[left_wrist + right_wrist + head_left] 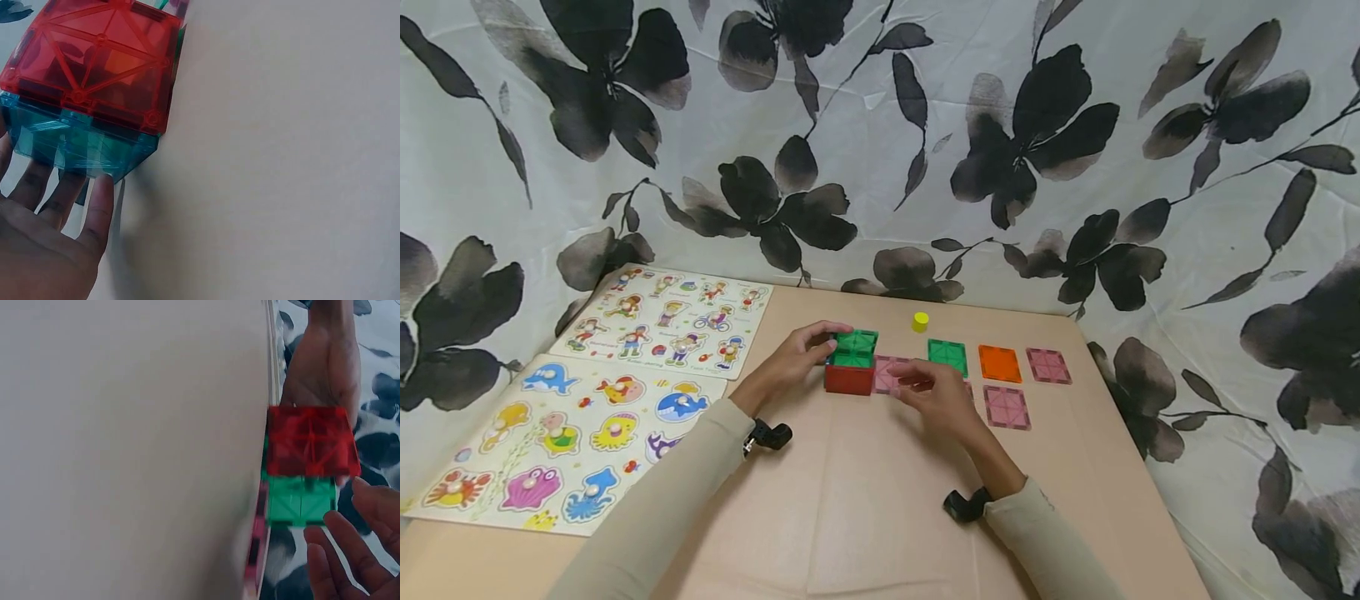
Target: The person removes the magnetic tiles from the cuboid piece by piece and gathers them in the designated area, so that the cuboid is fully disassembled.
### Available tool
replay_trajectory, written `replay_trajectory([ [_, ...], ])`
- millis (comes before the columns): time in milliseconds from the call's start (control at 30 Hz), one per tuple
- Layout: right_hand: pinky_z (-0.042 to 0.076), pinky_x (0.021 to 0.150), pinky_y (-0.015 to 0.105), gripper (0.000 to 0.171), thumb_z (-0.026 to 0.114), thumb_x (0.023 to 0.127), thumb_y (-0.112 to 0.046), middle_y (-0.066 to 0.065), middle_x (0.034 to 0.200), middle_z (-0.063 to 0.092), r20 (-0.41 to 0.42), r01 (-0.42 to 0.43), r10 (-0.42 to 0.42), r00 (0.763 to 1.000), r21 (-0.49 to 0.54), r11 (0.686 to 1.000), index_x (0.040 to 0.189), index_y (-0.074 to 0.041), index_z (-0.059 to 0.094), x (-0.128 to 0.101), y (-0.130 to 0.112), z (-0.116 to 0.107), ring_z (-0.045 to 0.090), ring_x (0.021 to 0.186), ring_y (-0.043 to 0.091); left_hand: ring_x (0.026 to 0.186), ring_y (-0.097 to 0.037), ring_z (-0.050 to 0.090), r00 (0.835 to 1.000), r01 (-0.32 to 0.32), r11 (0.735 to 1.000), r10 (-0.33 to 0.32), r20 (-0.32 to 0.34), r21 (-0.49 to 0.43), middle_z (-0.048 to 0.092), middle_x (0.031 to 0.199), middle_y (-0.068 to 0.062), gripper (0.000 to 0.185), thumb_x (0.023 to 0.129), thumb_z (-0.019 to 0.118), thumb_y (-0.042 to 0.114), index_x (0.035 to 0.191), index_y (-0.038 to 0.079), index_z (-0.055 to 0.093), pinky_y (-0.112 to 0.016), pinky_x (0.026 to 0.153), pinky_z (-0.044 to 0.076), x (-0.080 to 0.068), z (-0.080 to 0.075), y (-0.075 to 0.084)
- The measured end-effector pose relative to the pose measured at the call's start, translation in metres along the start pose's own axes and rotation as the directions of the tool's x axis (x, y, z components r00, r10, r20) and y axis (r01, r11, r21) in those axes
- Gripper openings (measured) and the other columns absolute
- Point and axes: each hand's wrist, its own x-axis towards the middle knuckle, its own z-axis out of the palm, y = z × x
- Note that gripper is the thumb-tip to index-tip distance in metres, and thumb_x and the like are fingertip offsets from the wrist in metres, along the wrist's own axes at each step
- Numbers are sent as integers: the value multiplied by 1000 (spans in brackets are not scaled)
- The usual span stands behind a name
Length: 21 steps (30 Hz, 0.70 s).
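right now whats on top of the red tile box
A green tile lies across the top of the box as a lid; the left hand touches its side. The inside is covered, so it cannot be seen.

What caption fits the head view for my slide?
Left hand steadies a red-and-green tile cube on the table while the right hand hovers beside flat tiles.
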Motion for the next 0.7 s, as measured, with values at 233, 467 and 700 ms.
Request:
replay_trajectory([
  [233,64,95,39,14,81,95,-12,-2,118,78,21,91,-92,996,45,995,104,-22,82,16,-11,25,73,108,21,141,-44,51,999,-48,998,48,16,46,50,158,-19,38,114,47,11,151,5,55,-59,116,49,2,4,0],
  [467,64,89,29,16,80,95,-8,-3,113,80,-8,141,-141,990,-25,990,102,-22,84,19,-19,35,72,103,16,142,-43,51,1000,-27,998,27,-3,49,50,159,-18,38,114,48,13,151,9,56,-60,114,51,-3,4,3],
  [700,64,81,27,20,75,96,-1,-7,99,80,-36,197,-200,979,-70,978,95,-18,85,11,-25,39,69,91,12,141,-45,52,999,-49,998,49,-3,42,51,157,-21,38,114,47,11,151,5,55,-62,112,51,-2,2,2],
])
